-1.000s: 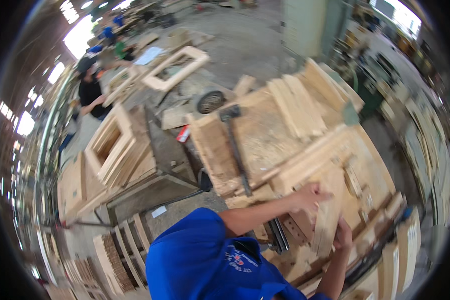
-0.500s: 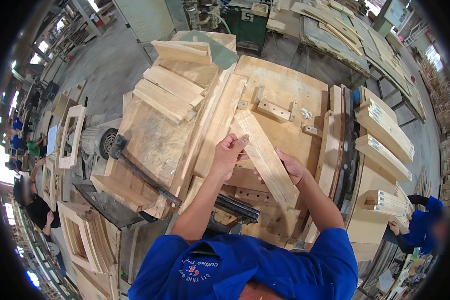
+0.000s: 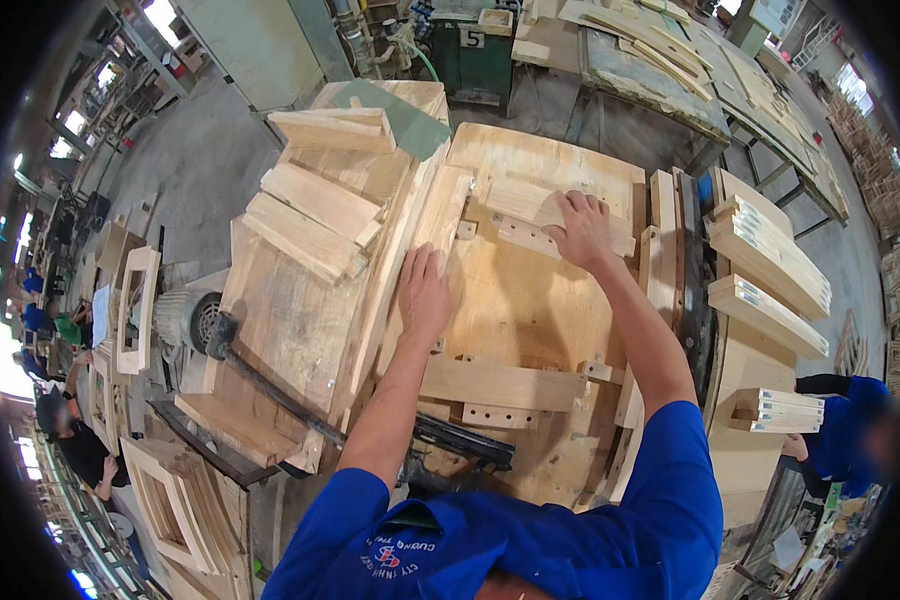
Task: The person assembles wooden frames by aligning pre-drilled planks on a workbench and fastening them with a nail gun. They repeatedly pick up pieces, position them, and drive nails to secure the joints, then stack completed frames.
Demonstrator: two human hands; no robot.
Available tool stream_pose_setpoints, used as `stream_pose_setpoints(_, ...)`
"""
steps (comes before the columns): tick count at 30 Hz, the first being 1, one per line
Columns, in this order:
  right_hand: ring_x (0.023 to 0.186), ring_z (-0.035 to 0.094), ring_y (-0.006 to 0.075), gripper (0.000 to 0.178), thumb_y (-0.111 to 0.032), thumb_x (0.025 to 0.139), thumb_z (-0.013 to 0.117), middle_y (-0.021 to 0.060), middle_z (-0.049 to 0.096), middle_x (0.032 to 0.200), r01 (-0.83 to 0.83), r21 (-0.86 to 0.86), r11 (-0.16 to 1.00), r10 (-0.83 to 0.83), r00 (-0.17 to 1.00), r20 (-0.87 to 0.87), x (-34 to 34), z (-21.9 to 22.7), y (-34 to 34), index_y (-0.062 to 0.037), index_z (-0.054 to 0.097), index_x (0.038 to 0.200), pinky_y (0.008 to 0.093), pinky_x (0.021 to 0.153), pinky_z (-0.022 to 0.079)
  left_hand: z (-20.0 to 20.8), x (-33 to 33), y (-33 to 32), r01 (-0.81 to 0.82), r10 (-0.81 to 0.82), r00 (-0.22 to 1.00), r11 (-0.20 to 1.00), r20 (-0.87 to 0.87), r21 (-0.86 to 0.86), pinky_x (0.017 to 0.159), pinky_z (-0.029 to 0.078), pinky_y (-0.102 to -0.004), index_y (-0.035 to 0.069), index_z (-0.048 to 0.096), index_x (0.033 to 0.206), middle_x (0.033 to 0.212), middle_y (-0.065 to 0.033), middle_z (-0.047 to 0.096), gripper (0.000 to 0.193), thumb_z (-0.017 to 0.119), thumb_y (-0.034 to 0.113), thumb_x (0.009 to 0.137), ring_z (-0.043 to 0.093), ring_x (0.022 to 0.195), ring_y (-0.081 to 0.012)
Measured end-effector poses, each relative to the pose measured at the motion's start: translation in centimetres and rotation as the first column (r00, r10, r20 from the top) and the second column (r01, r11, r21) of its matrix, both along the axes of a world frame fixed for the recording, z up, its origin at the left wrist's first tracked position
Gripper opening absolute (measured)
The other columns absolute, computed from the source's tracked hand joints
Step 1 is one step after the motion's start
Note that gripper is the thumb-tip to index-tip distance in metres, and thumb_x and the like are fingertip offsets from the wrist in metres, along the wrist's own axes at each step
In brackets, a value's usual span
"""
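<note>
A short pale wooden board (image 3: 522, 199) lies across the far part of a plywood jig (image 3: 540, 310). My right hand (image 3: 583, 232) is closed over it, the fingers over its far edge and the thumb nearer me. My left hand (image 3: 426, 295) rests on the long wooden rail (image 3: 440, 215) along the jig's left side, fingers stretched out, gripping nothing. A second board (image 3: 500, 381) lies crosswise nearer me, beside a drilled wooden block (image 3: 500, 415). Another drilled block (image 3: 526, 237) sits against the near edge of the far board.
Left of the jig are several stacked boards (image 3: 315, 215), a green sheet (image 3: 405, 122) and a hammer-like tool (image 3: 270, 380). A black clamp-like bar (image 3: 460, 440) lies near my body. At right stand grooved wooden pieces (image 3: 770, 255), with a blue-sleeved person (image 3: 850, 430) beyond.
The board held up between both hands now lies in the far part of the jig. My right hand has moved forward with it; my left has let go and moved left onto the rail.
</note>
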State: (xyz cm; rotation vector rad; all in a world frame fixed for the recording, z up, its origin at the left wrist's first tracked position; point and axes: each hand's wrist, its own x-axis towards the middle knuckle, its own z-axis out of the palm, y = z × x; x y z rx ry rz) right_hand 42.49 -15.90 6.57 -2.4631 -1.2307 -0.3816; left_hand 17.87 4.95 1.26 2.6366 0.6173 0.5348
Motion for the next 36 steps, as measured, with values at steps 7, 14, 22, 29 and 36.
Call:
stream_pose_setpoints(7, 0.122, 0.055, 0.0371, 0.063, -0.034, 0.085, 0.081, 0.0151, 0.063, 0.127, -0.033, -0.070, 0.997, 0.029, 0.998, -0.057, 1.9, -2.5, 3.0, -0.0042, 0.063, 0.137, 0.0516, 0.107, 0.039, -1.2, -0.4, 0.2, 0.036, -0.035, 0.999, 0.998, -0.021, 0.054, 0.131, 0.024, -0.0462, -0.002, 0.051, 0.149, 0.165, -0.0176, 0.041, 0.050, 0.059, 0.011, 0.101, 0.033, 0.155, -0.0383)
stream_pose_setpoints(14, 0.120, 0.054, 0.0374, 0.060, -0.031, 0.085, 0.081, 0.0156, 0.062, 0.128, -0.088, 0.010, 0.996, 0.089, 0.994, -0.071, 2.3, -3.7, 3.4, -0.0062, 0.065, 0.137, 0.0512, 0.105, 0.040, -1.0, -0.4, 0.1, 0.028, -0.028, 1.000, 1.000, -0.010, 0.014, 0.131, 0.023, -0.0467, -0.001, 0.052, 0.149, 0.165, -0.0170, 0.042, 0.050, 0.057, 0.011, 0.101, 0.033, 0.155, -0.0375)
stream_pose_setpoints(22, 0.120, 0.054, 0.0378, 0.056, -0.030, 0.084, 0.081, 0.0149, 0.062, 0.129, -0.065, 0.045, 0.997, 0.071, 0.985, -0.157, 2.6, -4.3, 3.4, -0.0049, 0.070, 0.133, 0.0511, 0.106, 0.040, -1.2, -0.2, 0.1, 0.023, -0.023, 1.000, 0.998, -0.004, 0.062, 0.130, 0.024, -0.0477, -0.001, 0.053, 0.148, 0.164, -0.0173, 0.042, 0.048, 0.055, 0.014, 0.103, 0.033, 0.155, -0.0376)
stream_pose_setpoints(29, 0.118, 0.057, 0.0367, 0.055, -0.030, 0.081, 0.084, 0.0144, 0.065, 0.129, -0.103, 0.157, 0.982, 0.132, 0.973, -0.190, 3.4, -5.6, 3.1, -0.0110, 0.073, 0.131, 0.0490, 0.104, 0.044, -1.2, 0.1, -0.4, 0.003, -0.003, 1.000, 0.998, 0.000, 0.055, 0.131, 0.024, -0.0470, -0.003, 0.056, 0.146, 0.162, -0.0179, 0.045, 0.048, 0.055, 0.013, 0.101, 0.035, 0.154, -0.0376)
stream_pose_setpoints(36, 0.124, 0.057, 0.0376, 0.053, -0.048, 0.091, 0.073, 0.0146, 0.063, 0.134, -0.094, 0.051, 0.994, 0.101, 0.982, -0.159, 0.7, -5.6, 5.0, -0.0158, 0.068, 0.133, 0.0552, 0.110, 0.039, -1.2, -1.2, 0.3, 0.013, -0.018, 0.998, 0.996, 0.063, 0.088, 0.129, 0.028, -0.0476, -0.004, 0.058, 0.143, 0.158, -0.0203, 0.050, 0.053, 0.061, 0.005, 0.091, 0.041, 0.150, -0.0392)
